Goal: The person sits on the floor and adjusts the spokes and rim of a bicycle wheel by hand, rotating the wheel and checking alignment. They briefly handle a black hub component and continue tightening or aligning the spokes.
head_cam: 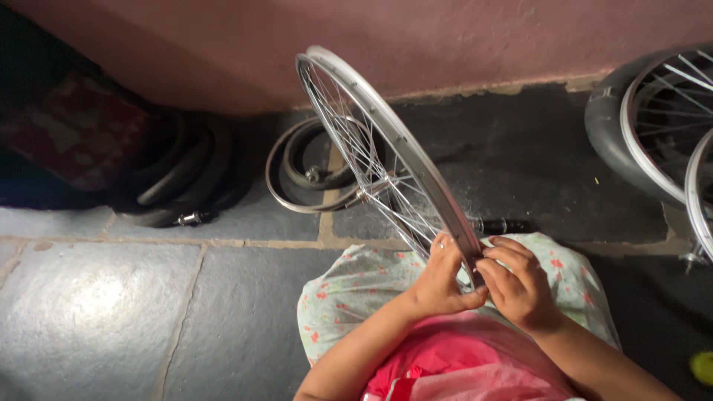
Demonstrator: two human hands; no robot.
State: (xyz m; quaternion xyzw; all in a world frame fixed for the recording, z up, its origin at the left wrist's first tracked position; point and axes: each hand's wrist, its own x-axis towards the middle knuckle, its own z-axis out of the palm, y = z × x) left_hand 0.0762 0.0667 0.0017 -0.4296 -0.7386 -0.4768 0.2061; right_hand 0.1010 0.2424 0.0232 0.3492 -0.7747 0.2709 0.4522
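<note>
Head view looks down on a bare bicycle wheel [386,160] standing upright on its rim across the person's lap. No tyre sits on this rim, while loose tubes [178,174] and a rim strip [297,194] lie on the stone floor [111,297] to the left of the wheel, so the stripping looks done and the refitting not begun. Left hand [440,276] and right hand [520,286] meet at the wheel's near edge, fingers curled and pinching the rim between them. More wheels [653,122] stand to its right.
</note>
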